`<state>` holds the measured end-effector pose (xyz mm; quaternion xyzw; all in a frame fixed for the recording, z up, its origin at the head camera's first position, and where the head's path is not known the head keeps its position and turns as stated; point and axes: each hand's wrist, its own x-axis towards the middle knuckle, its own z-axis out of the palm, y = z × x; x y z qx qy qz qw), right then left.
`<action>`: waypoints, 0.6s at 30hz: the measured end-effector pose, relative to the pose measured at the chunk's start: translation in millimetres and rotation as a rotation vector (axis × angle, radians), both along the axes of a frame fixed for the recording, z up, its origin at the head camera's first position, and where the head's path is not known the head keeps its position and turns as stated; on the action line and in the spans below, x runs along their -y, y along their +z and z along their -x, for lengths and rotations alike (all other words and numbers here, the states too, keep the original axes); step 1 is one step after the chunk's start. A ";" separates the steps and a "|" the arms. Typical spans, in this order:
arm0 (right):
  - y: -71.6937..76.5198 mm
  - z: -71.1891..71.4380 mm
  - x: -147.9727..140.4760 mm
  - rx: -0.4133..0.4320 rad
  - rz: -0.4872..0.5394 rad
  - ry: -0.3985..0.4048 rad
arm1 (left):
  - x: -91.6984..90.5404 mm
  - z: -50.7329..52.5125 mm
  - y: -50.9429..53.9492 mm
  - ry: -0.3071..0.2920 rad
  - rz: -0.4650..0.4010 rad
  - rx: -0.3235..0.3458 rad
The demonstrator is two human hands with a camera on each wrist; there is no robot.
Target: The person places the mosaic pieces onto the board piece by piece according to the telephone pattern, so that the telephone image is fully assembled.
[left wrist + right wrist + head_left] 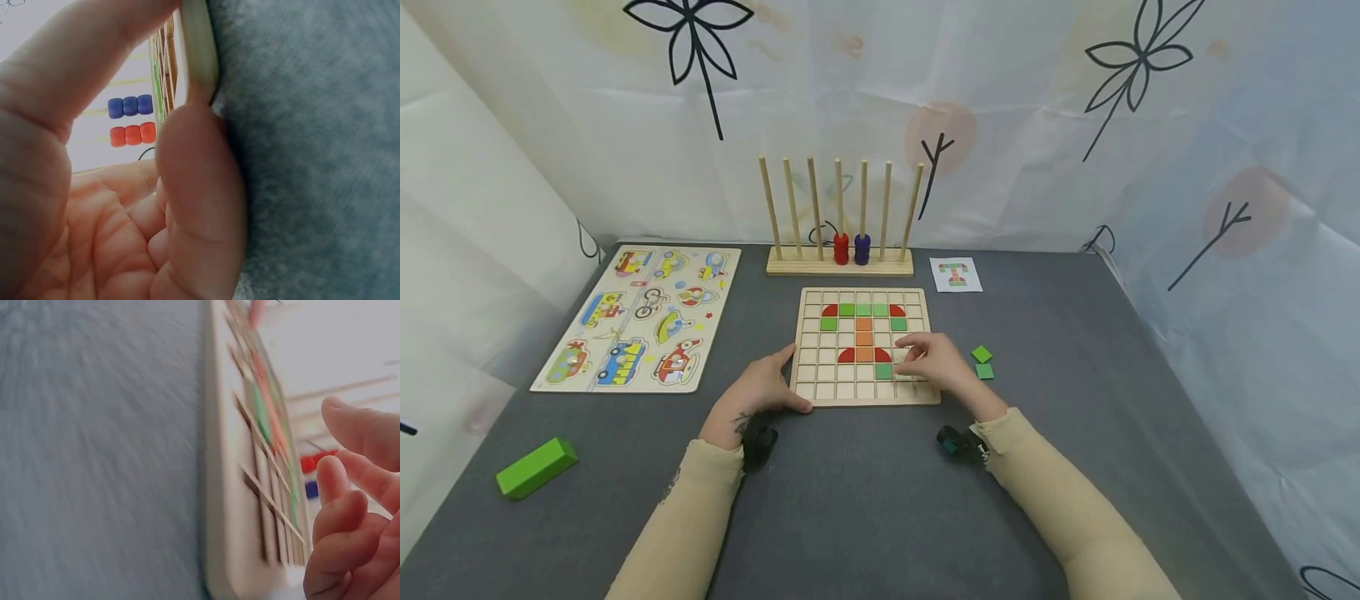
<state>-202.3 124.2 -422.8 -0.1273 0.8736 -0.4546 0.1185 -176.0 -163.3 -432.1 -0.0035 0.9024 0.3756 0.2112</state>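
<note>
A square wooden grid board (825, 389) lies on the table, with green, orange and red pieces set in its upper and middle cells. At its lower left corner, my left hand (756, 393) touches the left edge and the front corner with spread fingers. In the left wrist view, a fingertip (194, 144) presses against the board's rim. My right hand (938, 364) hovers over the board's right side, beside a green square (883, 371). Its thumb and index finger stand apart with nothing between them, as the right wrist view shows. Two loose green squares (982, 371) lie right of the board.
Behind the board stands a wooden peg rack (790, 267) with red beads (841, 248) and blue beads (862, 249). A small pattern card (967, 283) lies at the back right. To the left are a vehicle puzzle board (625, 287) and a green block (537, 468).
</note>
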 end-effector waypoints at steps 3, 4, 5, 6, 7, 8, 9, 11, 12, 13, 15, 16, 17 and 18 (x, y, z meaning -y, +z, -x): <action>5.6 -0.3 -18.2 -0.009 0.025 -0.058 | -0.2 -0.2 0.1 -0.001 0.006 -0.004; 7.0 -0.3 -25.1 -0.010 0.022 -0.084 | -0.3 -0.4 -0.1 -0.001 0.000 -0.002; 8.2 -0.5 -32.6 -0.010 0.010 -0.106 | -0.4 -0.5 0.2 0.001 -0.001 -0.002; 8.9 -0.7 -40.5 -0.007 -0.008 -0.128 | -0.6 -0.6 0.3 0.001 -0.003 -0.001; 9.4 -1.0 -48.6 -0.006 -0.029 -0.145 | -0.6 -0.8 0.3 0.003 -0.008 0.003; 9.3 -1.4 -56.4 -0.004 -0.057 -0.161 | -0.7 -1.0 0.4 0.004 -0.013 0.005; 9.1 -1.9 -64.3 -0.005 -0.090 -0.171 | -0.7 -1.0 0.4 0.007 -0.018 0.006; 8.1 -3.2 -79.2 -0.001 -0.145 -0.184 | -0.7 -1.4 0.2 0.012 -0.028 0.012; 7.5 -3.7 -85.8 0.003 -0.162 -0.191 | -0.7 -1.5 0.0 0.012 -0.033 0.014; 7.2 -4.3 -91.6 0.006 -0.177 -0.193 | -0.5 -1.5 -0.3 0.015 -0.037 0.017; 6.5 -5.5 -101.3 0.023 -0.196 -0.198 | -0.2 -1.3 -0.5 0.019 -0.039 0.018; 6.4 -5.9 -104.9 0.033 -0.207 -0.203 | -0.1 -1.4 -0.6 0.020 -0.041 0.021; 6.2 -6.1 -107.9 0.045 -0.216 -0.204 | 0.1 -1.3 -0.5 0.021 -0.041 0.022; 6.3 -6.4 -110.0 0.056 -0.224 -0.205 | 0.3 -1.3 -0.5 0.022 -0.041 0.021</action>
